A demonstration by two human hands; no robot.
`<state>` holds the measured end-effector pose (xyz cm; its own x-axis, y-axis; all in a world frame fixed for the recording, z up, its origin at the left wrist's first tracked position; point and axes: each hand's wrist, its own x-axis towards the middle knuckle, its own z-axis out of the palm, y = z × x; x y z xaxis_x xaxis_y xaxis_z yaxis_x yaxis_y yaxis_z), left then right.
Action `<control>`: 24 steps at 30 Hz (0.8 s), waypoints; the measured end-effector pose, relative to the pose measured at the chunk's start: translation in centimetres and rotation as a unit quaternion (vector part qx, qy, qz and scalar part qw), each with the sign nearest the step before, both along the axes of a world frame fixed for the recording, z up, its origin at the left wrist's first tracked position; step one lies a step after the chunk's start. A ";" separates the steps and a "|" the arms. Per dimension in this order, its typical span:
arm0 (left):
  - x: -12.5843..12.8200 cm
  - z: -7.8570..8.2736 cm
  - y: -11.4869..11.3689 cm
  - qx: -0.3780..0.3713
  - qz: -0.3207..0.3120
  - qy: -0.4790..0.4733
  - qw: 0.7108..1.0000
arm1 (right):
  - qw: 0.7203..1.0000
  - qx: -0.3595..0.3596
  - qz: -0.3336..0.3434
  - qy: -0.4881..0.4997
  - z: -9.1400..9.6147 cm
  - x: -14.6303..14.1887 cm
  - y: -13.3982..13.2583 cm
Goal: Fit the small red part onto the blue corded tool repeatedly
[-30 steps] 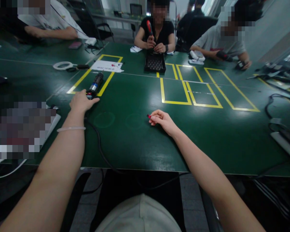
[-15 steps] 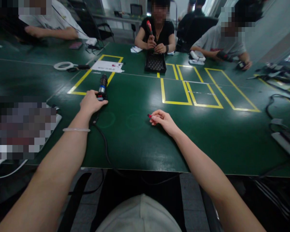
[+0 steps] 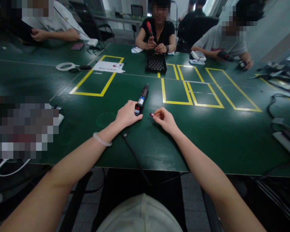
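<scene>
Wide green table [image 3: 135, 151], with yellow tape boxes [image 3: 176, 91] at one o'clock of the hands and a black tray [image 3: 155, 62] at twelve, in front of another person. Nearer, left hand [image 3: 127, 116] wrapped round the near end of a driver [image 3: 142, 96], fingers closed on its body, tip aimed toward twelve along the table. At three o'clock of it, right hand [image 3: 165, 120], near but apart, thumb and forefinger pinched shut on a small red bit [image 3: 151, 114] just beside the driver's near end; touching or not, cannot tell. Black cord [image 3: 132, 151] trailing from the driver toward six, off the table edge. Pale bangle [image 3: 101, 140] on the left wrist. By the look of it, best to pin the driver flat against the table, pinch the red bit lightly near its tail, square its axis to the driver before closing the gap, and leave slack in the cord against any tug.
</scene>
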<state>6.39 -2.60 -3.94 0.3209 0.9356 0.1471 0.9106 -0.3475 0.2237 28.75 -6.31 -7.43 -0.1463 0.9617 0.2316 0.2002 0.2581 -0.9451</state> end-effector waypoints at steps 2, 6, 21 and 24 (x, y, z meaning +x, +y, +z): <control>1.2 0.1 -1.0 0.003 -0.030 0.000 1.000 | 0.999 0.015 -0.006 -0.047 0.2 0.0 -0.3; 2.4 0.0 -2.4 0.003 -0.063 0.007 0.998 | 0.994 0.029 -0.016 -0.107 0.5 0.0 -0.4; 3.0 -0.4 -3.3 0.015 -0.086 0.010 0.996 | 0.991 0.036 0.012 -0.132 0.6 0.2 -0.2; 3.1 -0.2 -3.3 0.013 -0.084 0.009 0.996 | 0.989 0.050 0.002 -0.140 0.7 0.4 -0.2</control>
<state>9.50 -5.90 -4.09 0.4747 0.8648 0.1637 0.8431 -0.5002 0.1972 29.15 -6.54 -6.77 -0.2228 0.9350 0.2758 0.4488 0.3495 -0.8225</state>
